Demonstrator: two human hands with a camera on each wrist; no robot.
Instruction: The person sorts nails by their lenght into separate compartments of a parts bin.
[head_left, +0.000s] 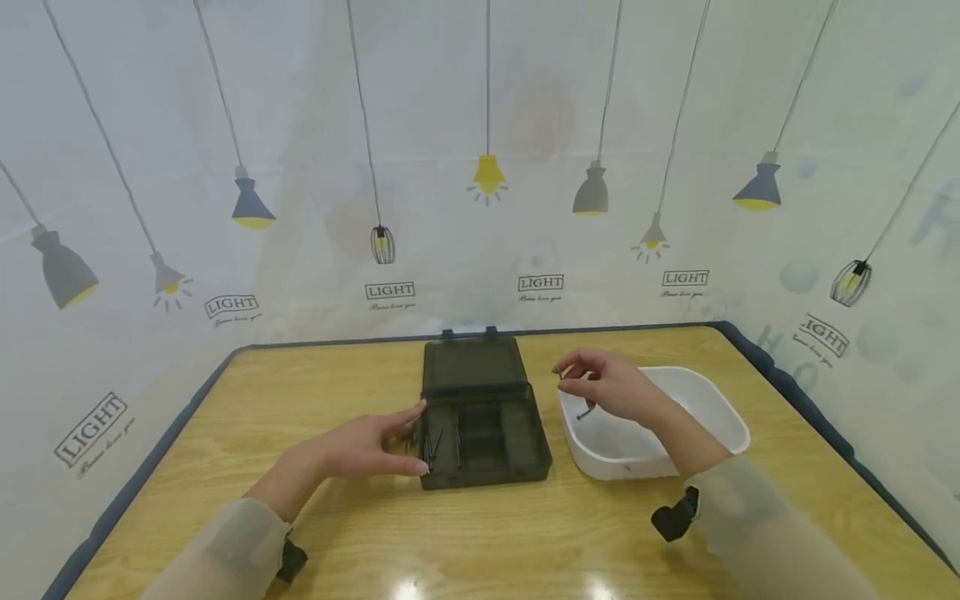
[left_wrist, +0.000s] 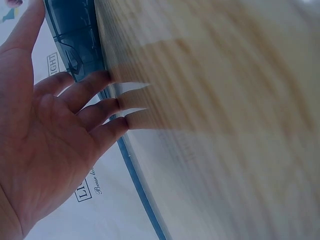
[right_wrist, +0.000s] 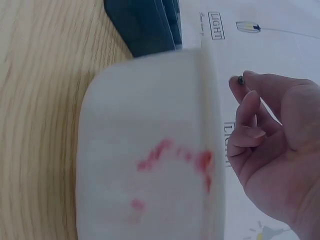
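Left hand: the left hand [head_left: 371, 446] is spread, fingers extended, thumb and index tips at the left edge of the box; nothing seen in its grasp.
Dark box: the box [head_left: 487, 481] stands directly right of the left hand and left of the right hand, flat on the table [head_left: 360, 542].
Reason for left contact: judged to be steadying; the spread fingers would keep a light case from sliding.
Lid: the lid [head_left: 474, 362] is folded back beyond the left hand's fingertips, exposing the compartments.
Right hand: the right hand [head_left: 607, 385] is raised over the tub, its thumb and index finger pinching a small dark piece [right_wrist: 241, 80]; the other fingers curl inward.
Reason for right grip: a fingertip pinch appears suited to a part so slim.
White tub: the tub [head_left: 705, 408] sits beneath and to the right of the right hand, presumably set there for short reach.
Second piece: a slim metal piece [head_left: 582, 415] shows just below the right palm; whether gripped or lying in the tub cannot be told.
Condition, held piece: dark, with a small rounded end in the right wrist view; its full length is hidden.
Condition, box: smoky, see-through, divided; several thin screws or nails [head_left: 431, 446] lie askew in the compartment nearest the left hand, with another slim piece [head_left: 458, 447] one compartment further right.
Condition, tub: white, round-cornered, with blurred red marks visible from the right wrist.
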